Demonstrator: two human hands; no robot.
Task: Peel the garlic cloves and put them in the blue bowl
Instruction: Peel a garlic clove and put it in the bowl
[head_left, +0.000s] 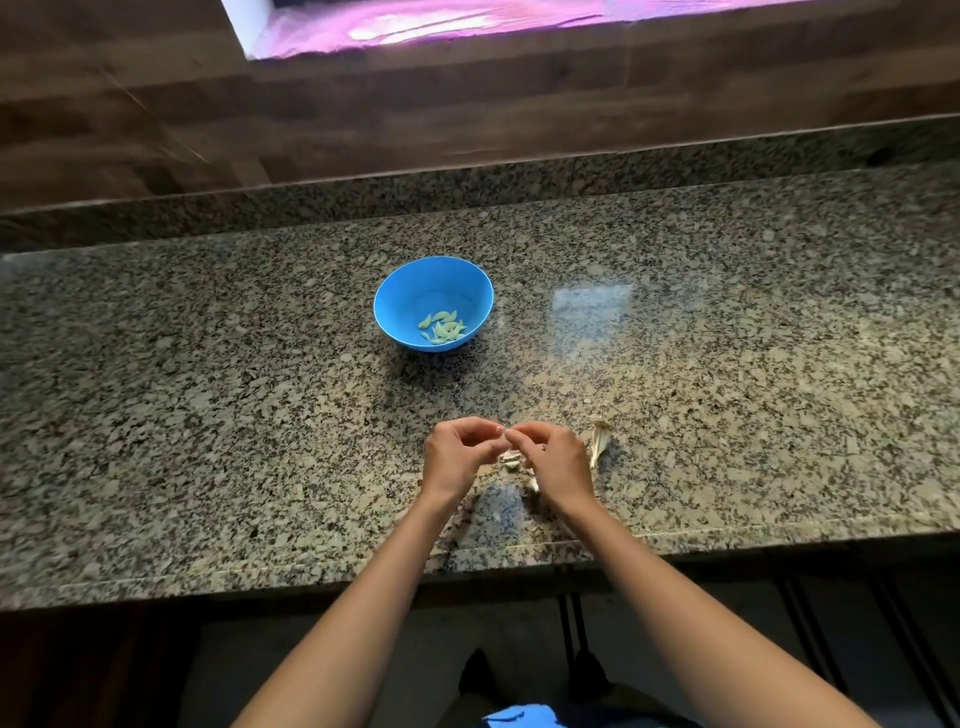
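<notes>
A person's 2 hands meet over a speckled granite worktop (208, 389), close to its near edge. The left hand (457, 457) and the right hand (553, 460) are both curled, fingertips touching, and together they pinch a small pale clove (504, 430) that the fingers mostly hide. Whether any skin is left on it cannot be told from here. Both hands are held a little above the stone, with the bare forearms reaching in from the bottom of the view.

Directly beneath the hands lie a few pale garlic pieces (511, 460), partly covered by the fingers. Just beside the right hand, on its outer side, a dry husk (598, 441) rests on the worktop.

The bowl (395, 291), blue and round, stands farther back on the worktop, well apart from the hands and slightly to their left. Inside it, gathered towards the near wall, sits a small heap of peeled cloves (444, 327), pale green-white against the blue.

Behind the worktop a low granite upstand runs along a dark wooden wall (467, 104), and a bright window (441, 21) shows at the top.
</notes>
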